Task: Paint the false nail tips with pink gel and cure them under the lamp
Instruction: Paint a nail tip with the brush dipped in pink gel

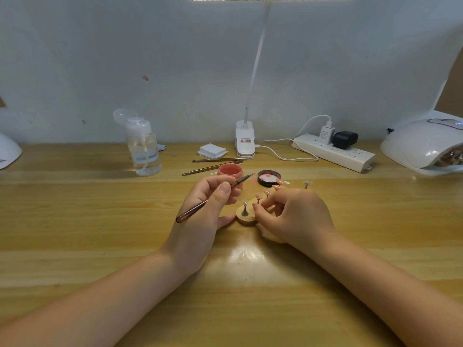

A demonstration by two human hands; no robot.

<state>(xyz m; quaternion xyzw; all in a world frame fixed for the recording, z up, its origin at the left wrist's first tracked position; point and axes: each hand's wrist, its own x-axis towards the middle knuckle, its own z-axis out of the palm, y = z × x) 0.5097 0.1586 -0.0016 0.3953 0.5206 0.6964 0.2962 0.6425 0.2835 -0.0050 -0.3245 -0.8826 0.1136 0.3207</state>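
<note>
My left hand [210,204] grips a rose-gold nail brush [193,210], its tip pointing right over the open pink gel jar [230,172]. The jar's dark lid [269,178] lies just to the right. A wooden stand [246,219] in the middle of the table carries several small metal pegs with false nail tips [258,197], some pink. My right hand [293,216] rests on the stand's right side, its fingers curled around one of the pegs. The hand hides part of the stand. The white curing lamp [423,146] sits at the far right.
A clear pump bottle [144,149] stands back left. Two more brushes [215,164], a stack of white wipes [212,150], a desk lamp base [245,142] with cable and a power strip [333,152] lie behind. Another white device [7,154] sits at the left edge.
</note>
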